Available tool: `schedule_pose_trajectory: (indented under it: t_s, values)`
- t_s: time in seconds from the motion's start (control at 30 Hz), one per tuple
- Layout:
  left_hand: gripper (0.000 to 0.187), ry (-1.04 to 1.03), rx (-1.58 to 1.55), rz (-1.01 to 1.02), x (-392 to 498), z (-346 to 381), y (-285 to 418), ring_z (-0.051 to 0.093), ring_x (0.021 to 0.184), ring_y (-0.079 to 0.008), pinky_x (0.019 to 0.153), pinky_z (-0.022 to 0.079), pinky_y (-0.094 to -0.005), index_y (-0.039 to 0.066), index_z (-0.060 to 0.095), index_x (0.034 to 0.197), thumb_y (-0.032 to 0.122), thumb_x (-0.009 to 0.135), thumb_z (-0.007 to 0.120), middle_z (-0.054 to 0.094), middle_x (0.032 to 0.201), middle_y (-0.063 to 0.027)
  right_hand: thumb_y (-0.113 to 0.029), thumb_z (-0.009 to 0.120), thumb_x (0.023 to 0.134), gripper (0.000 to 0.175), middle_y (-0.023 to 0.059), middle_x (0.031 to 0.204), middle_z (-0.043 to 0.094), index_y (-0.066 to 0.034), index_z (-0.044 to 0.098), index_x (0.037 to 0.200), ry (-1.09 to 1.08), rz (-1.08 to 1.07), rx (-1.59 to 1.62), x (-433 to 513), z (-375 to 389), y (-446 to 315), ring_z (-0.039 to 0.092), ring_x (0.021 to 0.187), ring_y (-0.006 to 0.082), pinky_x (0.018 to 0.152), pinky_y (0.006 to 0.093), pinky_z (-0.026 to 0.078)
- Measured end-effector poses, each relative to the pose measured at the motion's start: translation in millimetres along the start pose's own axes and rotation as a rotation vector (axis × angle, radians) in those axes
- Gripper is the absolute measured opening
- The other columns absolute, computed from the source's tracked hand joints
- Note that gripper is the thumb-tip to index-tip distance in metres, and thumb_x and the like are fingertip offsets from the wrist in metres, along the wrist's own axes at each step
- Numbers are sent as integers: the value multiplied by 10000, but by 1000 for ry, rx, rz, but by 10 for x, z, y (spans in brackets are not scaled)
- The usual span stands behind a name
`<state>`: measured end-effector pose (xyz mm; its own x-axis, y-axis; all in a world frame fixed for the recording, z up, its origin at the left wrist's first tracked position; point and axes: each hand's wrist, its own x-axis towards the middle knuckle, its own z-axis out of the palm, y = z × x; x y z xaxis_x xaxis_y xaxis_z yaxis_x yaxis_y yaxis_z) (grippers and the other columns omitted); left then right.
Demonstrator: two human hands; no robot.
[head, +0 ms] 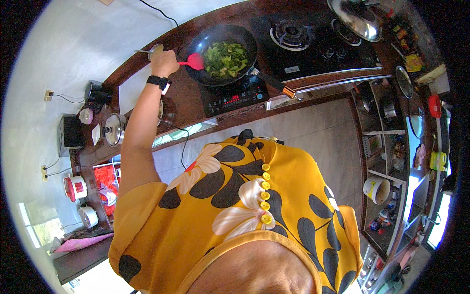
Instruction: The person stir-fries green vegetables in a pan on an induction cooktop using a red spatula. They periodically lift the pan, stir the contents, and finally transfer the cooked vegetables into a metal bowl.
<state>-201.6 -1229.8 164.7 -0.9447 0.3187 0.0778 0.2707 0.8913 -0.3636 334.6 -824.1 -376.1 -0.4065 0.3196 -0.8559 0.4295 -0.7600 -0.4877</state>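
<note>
My left hand [164, 63], with a black watch on its wrist, is closed on the handle of a red spatula [195, 61]. The spatula's head is at the left rim of a black wok [196, 75]. Chopped green vegetables [226, 58] lie in the wok, which sits on a black induction cooker [235, 98] with lit red marks. The wok's handle [273, 81] points to the lower right. Just behind my left hand is a round metal utensil [155, 51]; whether the hand touches it cannot be told. My right hand is out of view.
Right of the wok is a black gas hob [319, 55], with a large metal lid [358, 22] at its far end. A lidded metal pot [114, 129] stands left of my forearm. Shelves [383, 132] with pans are at the right. A black cable [186, 147] hangs off the counter.
</note>
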Motion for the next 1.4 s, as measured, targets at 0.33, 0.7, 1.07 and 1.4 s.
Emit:
schedule_pose_trajectory:
  t_s: [0.33, 0.7, 1.07, 1.4]
  values:
    - [146, 82, -124, 135, -113, -189, 92, 696, 837, -343, 716, 544, -477, 184, 777, 959, 198, 854, 677, 722, 885, -140, -201, 565, 946, 284, 136, 912, 692, -45, 600, 1181, 132, 18, -191, -280, 382, -233, 645, 589, 232, 453, 310, 491]
    - [221, -138, -577, -64, 86, 917, -106, 693, 924, -351, 790, 547, -456, 193, 773, 1048, 294, 875, 680, 725, 977, -164, -137, 559, 891, 187, 152, 783, 651, 8, 603, 1000, 13, -277, -197, 296, -274, 436, 597, 506, 234, 396, 323, 453]
    - [160, 226, -220, 137, -291, 127, 193, 693, 792, -347, 655, 533, -467, 181, 773, 992, 221, 895, 653, 722, 840, -137, -178, 594, 909, 218, 154, 746, 635, 39, 605, 918, 41, -24, -60, -108, -54, -105, 593, 504, 238, 385, 321, 448]
    - [228, -269, -769, -80, 562, 1120, 22, 716, 755, -275, 721, 545, -402, 163, 769, 1055, 283, 877, 692, 739, 815, -109, -287, 615, 973, 445, 140, 1063, 706, -38, 547, 1335, 48, -209, -111, -755, 853, -1285, 703, 703, 234, 550, 290, 546]
